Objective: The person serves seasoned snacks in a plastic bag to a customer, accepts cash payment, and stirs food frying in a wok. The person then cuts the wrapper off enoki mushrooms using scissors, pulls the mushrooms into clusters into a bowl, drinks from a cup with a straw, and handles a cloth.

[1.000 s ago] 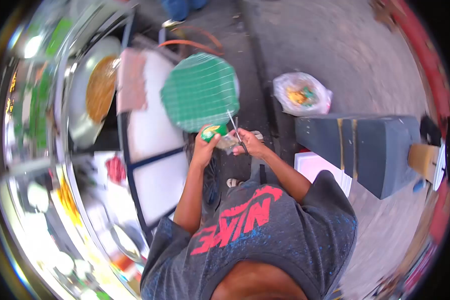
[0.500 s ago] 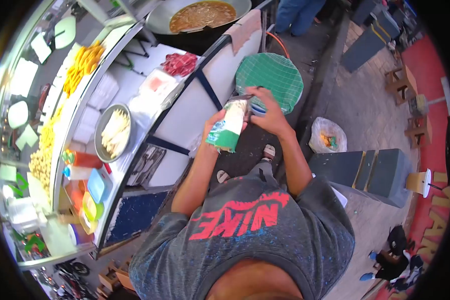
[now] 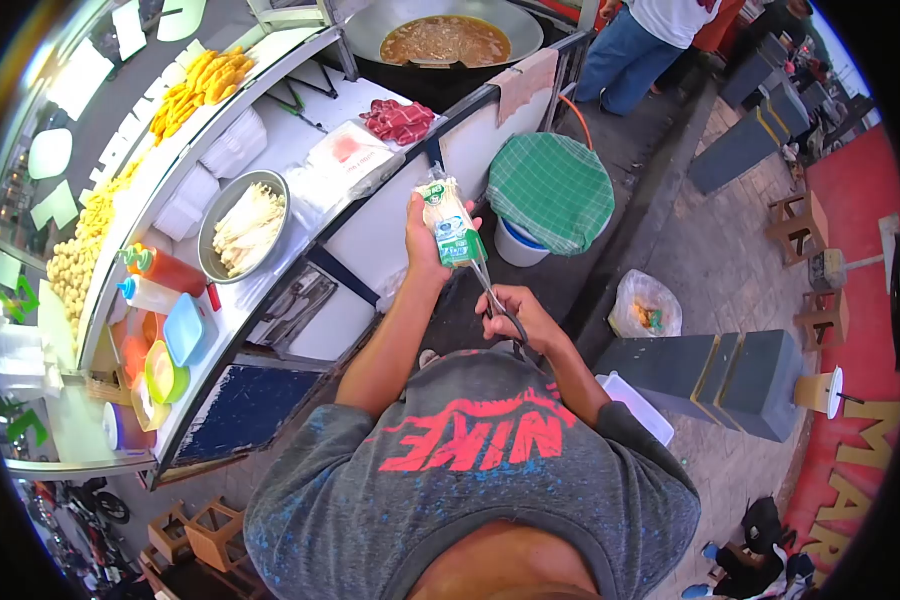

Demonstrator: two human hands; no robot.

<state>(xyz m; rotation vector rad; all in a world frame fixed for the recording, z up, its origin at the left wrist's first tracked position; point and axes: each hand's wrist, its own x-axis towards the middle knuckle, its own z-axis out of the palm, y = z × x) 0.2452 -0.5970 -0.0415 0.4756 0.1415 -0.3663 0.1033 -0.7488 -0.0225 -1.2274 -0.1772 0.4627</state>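
Note:
My left hand [image 3: 425, 240] is closed around a clear plastic pack of enoki mushrooms [image 3: 452, 222] with green and white print, held in front of my chest. My right hand [image 3: 523, 316] grips a pair of scissors [image 3: 490, 290] by the handles. The scissors' blades point up to the near green end of the pack; whether they have cut it I cannot tell. On the cart to the left, a grey metal bowl [image 3: 210, 262] holds pale loose enoki mushrooms [image 3: 248, 230].
Ahead stands a wok [image 3: 365, 35] of brown, bubbling liquid. A bucket [image 3: 518, 248] under a green checked cloth [image 3: 550, 190] is beyond my hands. Sauce bottles [image 3: 165, 270] and a red cloth [image 3: 398, 120] lie on the cart. Grey bollards [image 3: 695, 375] and a plastic bag [image 3: 645, 305] are right.
The pack has turned so its printed label faces up. My right hand has moved from the pack's far end back toward my body, and the scissors now show clearly at its near end.

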